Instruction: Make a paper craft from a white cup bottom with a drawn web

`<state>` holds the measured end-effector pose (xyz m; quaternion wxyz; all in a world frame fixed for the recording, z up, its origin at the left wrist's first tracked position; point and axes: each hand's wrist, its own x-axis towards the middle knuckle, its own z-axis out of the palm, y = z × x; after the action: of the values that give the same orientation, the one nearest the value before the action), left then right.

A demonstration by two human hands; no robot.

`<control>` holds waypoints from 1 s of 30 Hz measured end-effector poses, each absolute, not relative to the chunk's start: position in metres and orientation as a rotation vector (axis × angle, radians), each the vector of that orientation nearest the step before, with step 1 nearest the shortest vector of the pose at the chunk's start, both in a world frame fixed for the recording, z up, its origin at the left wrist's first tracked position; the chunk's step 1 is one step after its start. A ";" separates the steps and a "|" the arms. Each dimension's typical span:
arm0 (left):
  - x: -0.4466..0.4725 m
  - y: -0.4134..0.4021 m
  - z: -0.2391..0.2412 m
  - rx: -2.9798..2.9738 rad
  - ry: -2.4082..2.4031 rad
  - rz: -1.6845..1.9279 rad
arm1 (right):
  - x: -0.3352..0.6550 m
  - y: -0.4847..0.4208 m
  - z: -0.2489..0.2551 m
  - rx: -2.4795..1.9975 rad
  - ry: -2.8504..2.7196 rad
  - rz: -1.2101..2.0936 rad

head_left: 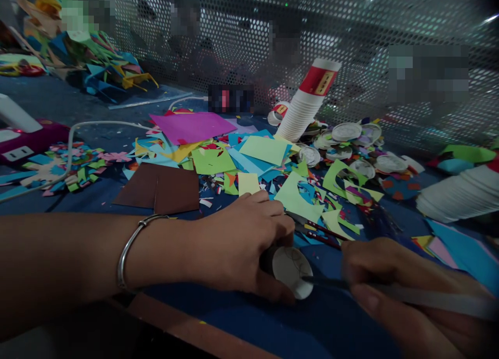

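My left hand (249, 239) is wrapped round a small white paper cup (286, 270) lying on its side near the table's front edge. Its round base faces right and carries thin dark lines. From the right, my right hand (393, 291) grips a slim tool with a pale, flat handle (448, 301) and a narrow dark tip. That tip touches or nearly touches the cup's base; blur hides its exact kind. Just beyond both hands lie scissors with dark red handles (325, 237). A brown sheet of paper (175, 187) rests past my left wrist.
Coloured paper scraps (257, 151) cover the table's middle. A leaning stack of paper cups (304, 104) rises behind them, beside several cut cup bases (346, 132). More stacked cups (460, 195) lie at right. A white cable (70, 146) runs from a purple power strip (23, 146). Perforated metal (234, 47) closes the back.
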<state>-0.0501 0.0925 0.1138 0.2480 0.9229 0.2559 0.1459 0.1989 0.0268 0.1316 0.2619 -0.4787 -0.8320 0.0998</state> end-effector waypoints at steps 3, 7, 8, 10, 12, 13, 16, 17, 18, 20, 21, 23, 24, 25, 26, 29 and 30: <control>-0.050 0.092 0.113 2.523 0.687 0.419 | 0.200 0.029 0.128 -1.202 -2.352 0.364; -0.050 0.091 0.113 2.524 0.721 0.414 | 0.198 0.035 0.129 -1.155 -2.367 0.402; -0.050 0.091 0.113 2.523 0.729 0.415 | 0.197 0.037 0.130 -1.161 -2.379 0.406; -0.050 0.090 0.113 2.530 0.735 0.415 | 0.195 0.039 0.132 -1.166 -2.388 0.397; -0.051 0.090 0.112 2.547 0.731 0.421 | 0.192 0.040 0.134 -1.162 -2.393 0.387; -0.051 0.090 0.112 2.558 0.726 0.424 | 0.191 0.040 0.135 -1.161 -2.399 0.387; -0.052 0.090 0.112 2.576 0.710 0.433 | 0.189 0.041 0.136 -1.158 -2.382 0.357; -0.052 0.090 0.112 2.575 0.706 0.434 | 0.188 0.041 0.137 -1.161 -2.373 0.341; -0.052 0.090 0.112 2.573 0.703 0.433 | 0.188 0.042 0.138 -1.167 -2.363 0.325; -0.052 0.090 0.111 2.570 0.703 0.439 | 0.187 0.043 0.138 -1.166 -2.366 0.318; -0.051 0.090 0.111 2.573 0.704 0.438 | 0.187 0.044 0.138 -1.169 -2.368 0.320; -0.051 0.090 0.111 2.583 0.713 0.434 | 0.188 0.045 0.138 -1.174 -2.374 0.332; -0.051 0.089 0.112 2.586 0.720 0.430 | 0.188 0.045 0.137 -1.164 -2.384 0.339; -0.051 0.089 0.112 2.587 0.724 0.426 | 0.188 0.044 0.137 -1.159 -2.393 0.346; -0.051 0.089 0.113 2.586 0.726 0.422 | 0.189 0.044 0.137 -1.155 -2.399 0.344; -0.052 0.088 0.115 2.584 0.715 0.418 | 0.189 0.042 0.137 -1.162 -2.405 0.326; -0.052 0.088 0.115 2.582 0.710 0.416 | 0.190 0.042 0.137 -1.168 -2.405 0.322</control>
<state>-0.0519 0.0882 0.1155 0.2140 0.9307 0.2558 0.1500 0.1896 0.0421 0.1375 0.2227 -0.4228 -0.8707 0.1166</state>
